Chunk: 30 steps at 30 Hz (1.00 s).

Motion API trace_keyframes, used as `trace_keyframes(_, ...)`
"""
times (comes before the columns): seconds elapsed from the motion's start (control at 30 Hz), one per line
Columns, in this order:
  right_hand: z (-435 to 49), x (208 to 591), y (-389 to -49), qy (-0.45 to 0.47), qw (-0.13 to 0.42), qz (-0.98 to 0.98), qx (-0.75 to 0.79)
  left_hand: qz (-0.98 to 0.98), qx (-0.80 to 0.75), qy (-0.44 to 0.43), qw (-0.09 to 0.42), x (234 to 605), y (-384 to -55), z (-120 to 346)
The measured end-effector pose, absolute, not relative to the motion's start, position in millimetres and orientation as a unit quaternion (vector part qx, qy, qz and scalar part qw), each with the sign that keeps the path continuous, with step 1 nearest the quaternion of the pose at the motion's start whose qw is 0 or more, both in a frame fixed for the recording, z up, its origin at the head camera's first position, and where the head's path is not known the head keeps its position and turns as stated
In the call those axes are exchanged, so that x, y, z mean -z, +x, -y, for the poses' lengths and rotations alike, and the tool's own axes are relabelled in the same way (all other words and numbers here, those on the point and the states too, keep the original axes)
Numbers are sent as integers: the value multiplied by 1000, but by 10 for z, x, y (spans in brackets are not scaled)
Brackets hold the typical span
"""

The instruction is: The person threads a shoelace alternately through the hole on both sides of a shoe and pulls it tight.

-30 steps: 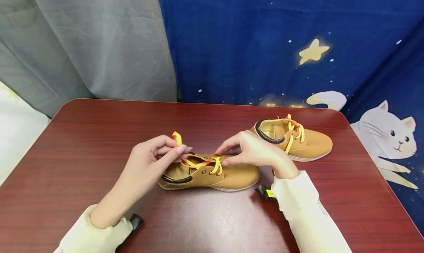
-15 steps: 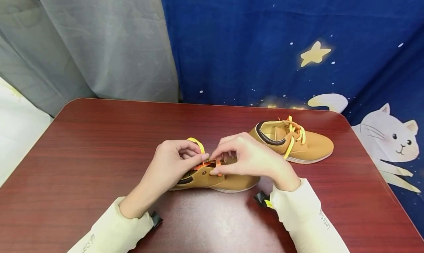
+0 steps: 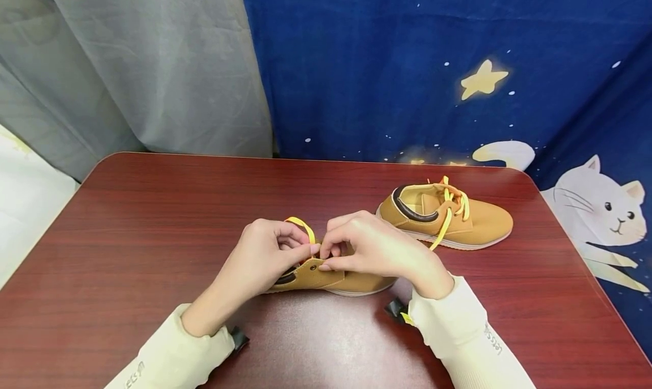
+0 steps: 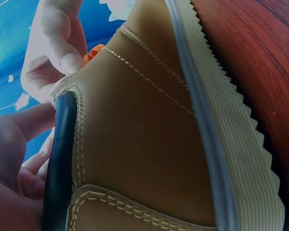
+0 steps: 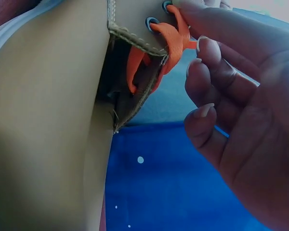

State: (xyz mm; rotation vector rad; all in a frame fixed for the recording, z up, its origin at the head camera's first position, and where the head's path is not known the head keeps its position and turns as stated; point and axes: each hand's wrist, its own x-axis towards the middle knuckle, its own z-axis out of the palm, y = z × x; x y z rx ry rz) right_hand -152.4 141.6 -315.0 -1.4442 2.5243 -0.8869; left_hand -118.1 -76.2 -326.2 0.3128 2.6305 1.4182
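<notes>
A tan lace-up shoe (image 3: 331, 280) lies on the table with its toe to the right, its middle covered by both hands. My left hand (image 3: 258, 259) pinches the yellow and orange shoelace, and a loop of the shoelace (image 3: 301, 223) arches above its fingers. Close beside it, my right hand (image 3: 374, 248) bends over the front eyelets, thumb and forefinger at the lacing. Seen from the right wrist, orange shoelace (image 5: 169, 41) runs through two metal eyelets and out to the fingers of the right hand (image 5: 250, 91). Dark collar padding (image 4: 62, 139) shows beside the left hand in the left wrist view.
A second tan shoe (image 3: 484, 222) with yellow laces stands behind and to the right, close to the right hand. The reddish-brown table (image 3: 178, 191) ends at the back against a grey curtain (image 3: 168, 66) and a blue curtain (image 3: 356, 66).
My left hand has moved right with the shoelace, from beyond the shoe's opening to the eyelets. The right hand has shifted slightly left, and the hands now nearly meet.
</notes>
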Motion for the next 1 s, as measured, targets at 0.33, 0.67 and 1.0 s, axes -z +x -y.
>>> trace_keyframes(0.33, -1420, 3148, -1529, -482, 42, -829, 281, -885, -411, 183, 117, 3234, -1209, 831)
trace_keyframes(0.67, -1418, 3171, -1549, -474, 40, -833, 281, -873, -391, 244, 157, 3199, -1198, 917)
trace_keyframes(1.0, -1422, 3178, -1550, -469, 38, -840, 270, -925, -246, 287, -17, 3270, -1009, 811)
